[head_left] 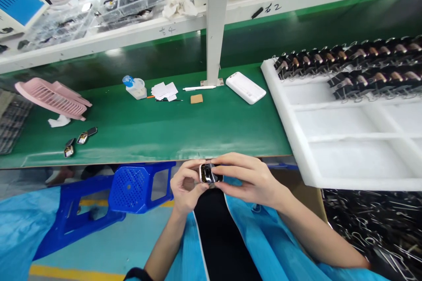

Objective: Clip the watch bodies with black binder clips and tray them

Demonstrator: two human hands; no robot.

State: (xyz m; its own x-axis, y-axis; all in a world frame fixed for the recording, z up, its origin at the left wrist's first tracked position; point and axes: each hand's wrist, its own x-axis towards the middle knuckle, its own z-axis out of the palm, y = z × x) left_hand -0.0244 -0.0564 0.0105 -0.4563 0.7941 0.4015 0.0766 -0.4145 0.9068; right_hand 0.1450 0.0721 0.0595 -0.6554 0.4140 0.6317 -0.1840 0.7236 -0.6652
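Observation:
In front of my body, just off the table's near edge, both hands hold a small smartwatch case point(207, 173) with a silvery rim and a shiny dark face. My left hand point(186, 186) pinches it from the left side between thumb and fingers. From the right, my right hand point(249, 178) closes its fingertips over the face; what lies under them is partly hidden. Two similar watch cases with their screens folded out, one point(82, 137) and another point(69, 150), rest at the left of the green table point(184, 131).
A white foam tray point(305, 158) with rows of binder-clipped watches point(362, 81) stands right, above a box of loose binder clips point(379, 224). Across the table lie a white power bank point(245, 88), pen point(199, 88), paper slips point(165, 91), bottle point(134, 88) and pink fan point(52, 96). Blue stool point(132, 189) below.

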